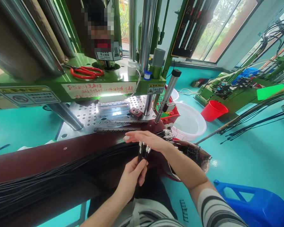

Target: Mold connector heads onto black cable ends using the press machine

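Note:
My left hand (132, 176) is closed around a few thin black cables (141, 154) with metal-tipped ends pointing up. My right hand (148, 140) lies over those tips, fingers stretched to the left and touching them. A thick bundle of black cables (49, 178) runs from the lower left across the dark red bench edge (44, 154) toward my hands. Behind my right hand lies a cluster of metal-tipped cable ends (167, 135).
A green press machine (85, 85) with steel columns stands in front, with a perforated metal plate (90, 115) and mould bars (123, 126). Red scissors (86, 72) lie on its top. A white basin (190, 121), red bucket (213, 110), blue stool (255, 205) stand to the right on the teal floor.

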{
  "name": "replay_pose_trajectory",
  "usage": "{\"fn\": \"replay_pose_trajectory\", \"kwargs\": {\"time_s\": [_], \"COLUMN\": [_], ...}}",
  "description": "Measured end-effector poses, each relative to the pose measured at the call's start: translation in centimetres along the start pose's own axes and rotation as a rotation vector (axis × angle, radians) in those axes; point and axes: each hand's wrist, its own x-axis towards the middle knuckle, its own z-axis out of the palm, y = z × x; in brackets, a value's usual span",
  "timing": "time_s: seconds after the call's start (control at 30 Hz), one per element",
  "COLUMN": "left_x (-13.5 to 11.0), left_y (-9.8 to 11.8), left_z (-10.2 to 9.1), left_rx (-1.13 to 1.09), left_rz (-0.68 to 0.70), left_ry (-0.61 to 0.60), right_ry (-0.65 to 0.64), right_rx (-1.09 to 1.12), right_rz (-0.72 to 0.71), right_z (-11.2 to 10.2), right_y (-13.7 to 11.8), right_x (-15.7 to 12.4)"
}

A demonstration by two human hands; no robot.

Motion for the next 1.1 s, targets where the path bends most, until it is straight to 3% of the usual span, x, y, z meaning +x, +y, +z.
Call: {"fn": "replay_pose_trajectory", "kwargs": {"time_s": [0.3,0.47,0.6,0.77,0.93,1.1], "left_x": [1.3,1.5,2.0,2.2,1.7,1.8], "left_y": [1.4,1.7,1.5,1.8,2.3,1.5], "left_z": [0.5,0.2,0.2,0.6,0.9,0.9], "left_rx": [-0.122,-0.101,-0.155,-0.137,-0.135,-0.19], "left_rz": [-0.039,-0.093,-0.023,0.0,-0.036,0.027], "left_ry": [-0.037,-0.134,-0.057,-0.058,-0.122,-0.053], "right_ry": [-0.246,-0.206,-0.194,-0.289,-0.261,-0.311], "right_rx": [-0.315,-0.208,-0.099,-0.293,-0.391,-0.465], "right_rz": [0.092,0.079,0.047,0.101,0.113,0.177], "right_z": [-2.0,-1.7,-1.5,-1.7,-1.0,-0.1], "right_y": [-0.6,-0.3,-0.2,-1.4,-1.3,-1.2], "right_x": [-0.5,-0.6,-0.7,-0.7,-0.6,-0.1]}}
